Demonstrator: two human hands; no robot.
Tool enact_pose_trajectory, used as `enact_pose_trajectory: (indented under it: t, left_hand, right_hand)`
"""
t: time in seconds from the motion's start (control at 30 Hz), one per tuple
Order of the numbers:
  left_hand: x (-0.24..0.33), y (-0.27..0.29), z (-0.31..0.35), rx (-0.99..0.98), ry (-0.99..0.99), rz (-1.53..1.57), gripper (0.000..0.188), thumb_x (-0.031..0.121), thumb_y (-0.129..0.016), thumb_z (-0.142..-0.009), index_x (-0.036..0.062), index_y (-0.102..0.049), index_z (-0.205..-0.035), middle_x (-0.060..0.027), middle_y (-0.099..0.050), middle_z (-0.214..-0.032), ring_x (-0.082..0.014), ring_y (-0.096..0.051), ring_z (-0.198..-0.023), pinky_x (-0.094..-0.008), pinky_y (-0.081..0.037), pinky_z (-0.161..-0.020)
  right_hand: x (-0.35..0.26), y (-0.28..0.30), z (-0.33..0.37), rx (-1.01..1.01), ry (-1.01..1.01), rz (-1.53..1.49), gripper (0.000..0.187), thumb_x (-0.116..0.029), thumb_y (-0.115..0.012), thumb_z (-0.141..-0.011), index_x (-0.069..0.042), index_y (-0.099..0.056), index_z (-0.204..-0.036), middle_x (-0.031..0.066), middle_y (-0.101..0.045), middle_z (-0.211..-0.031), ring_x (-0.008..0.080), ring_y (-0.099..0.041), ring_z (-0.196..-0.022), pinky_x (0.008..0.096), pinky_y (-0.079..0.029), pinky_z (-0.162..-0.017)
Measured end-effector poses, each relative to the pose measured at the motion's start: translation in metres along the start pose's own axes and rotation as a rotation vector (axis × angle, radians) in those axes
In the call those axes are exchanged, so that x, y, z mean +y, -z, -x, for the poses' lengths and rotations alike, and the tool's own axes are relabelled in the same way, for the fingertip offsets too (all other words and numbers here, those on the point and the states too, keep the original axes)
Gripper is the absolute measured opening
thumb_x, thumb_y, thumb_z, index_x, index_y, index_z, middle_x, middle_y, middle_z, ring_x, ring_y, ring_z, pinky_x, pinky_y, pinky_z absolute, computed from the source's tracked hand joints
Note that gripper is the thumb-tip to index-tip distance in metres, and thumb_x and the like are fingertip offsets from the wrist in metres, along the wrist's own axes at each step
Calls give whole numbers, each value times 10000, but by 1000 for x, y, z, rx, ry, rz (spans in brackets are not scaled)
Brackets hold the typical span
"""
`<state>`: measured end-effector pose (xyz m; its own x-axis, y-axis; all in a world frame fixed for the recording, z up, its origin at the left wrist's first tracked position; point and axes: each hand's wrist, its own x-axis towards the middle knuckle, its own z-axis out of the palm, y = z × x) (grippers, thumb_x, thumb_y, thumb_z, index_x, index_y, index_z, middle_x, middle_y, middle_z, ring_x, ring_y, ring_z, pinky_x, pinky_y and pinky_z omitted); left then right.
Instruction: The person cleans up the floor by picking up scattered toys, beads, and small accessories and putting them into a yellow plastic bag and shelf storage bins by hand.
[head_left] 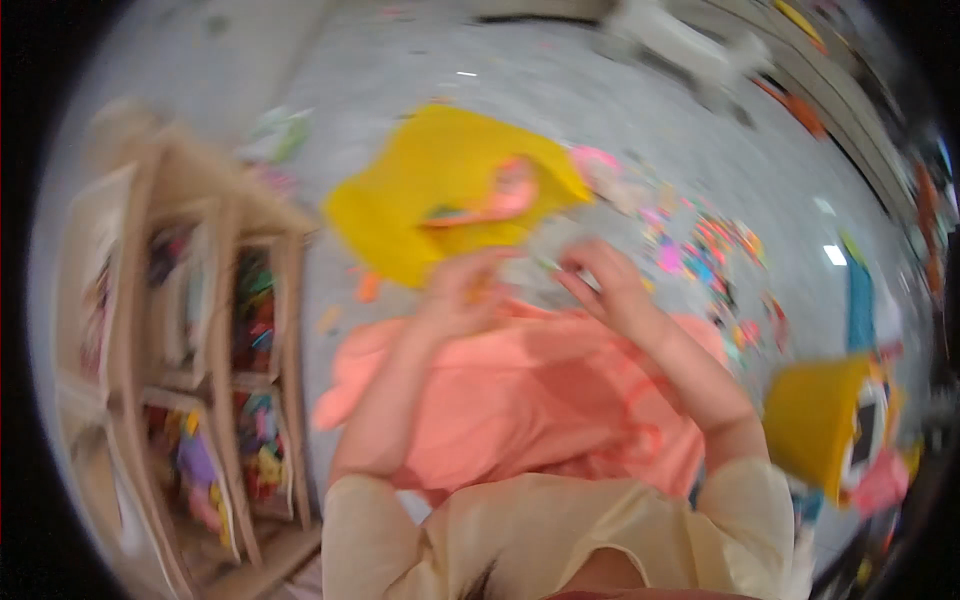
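Note:
Above the coral-coloured cloth (480,400) over my lap, my two hands face each other, blurred by motion. My left hand (465,292) has its fingers bent inward, with a small yellowish patch at the palm that is too smeared to name. Across a short gap, my right hand (612,287) is curled, thumb and fingers close together. A faint greenish smear shows by its fingertips; I cannot make out what it is. Just beyond the hands a yellow sheet (400,190) lies on the floor, bearing a pink, long-handled item (510,195).
A wooden shelf unit (215,300) with toys in its compartments stands at my left. Small colourful pieces (715,250) are scattered over the grey floor at right. A yellow bucket (815,420) lies near my right elbow. Far back is a white animal-shaped object (680,45).

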<state>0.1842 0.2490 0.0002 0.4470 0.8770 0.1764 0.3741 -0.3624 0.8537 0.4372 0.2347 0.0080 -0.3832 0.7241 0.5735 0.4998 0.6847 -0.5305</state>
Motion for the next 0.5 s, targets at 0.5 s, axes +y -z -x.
enact_pose_trajectory:
  t: [0.5]
  left_hand:
    - [83, 243, 135, 984, -213, -908, 210, 17, -634, -899, 46, -688, -1100, -83, -693, -943, -195, -664, -873, -313, -521, -759]
  right_hand:
    - [-71, 0, -32, -30, 297, 30, 321, 37, -756, -745, -36, -614, -1023, 138, -670, -1010, 331, -643, -908, 390, -518, -753]
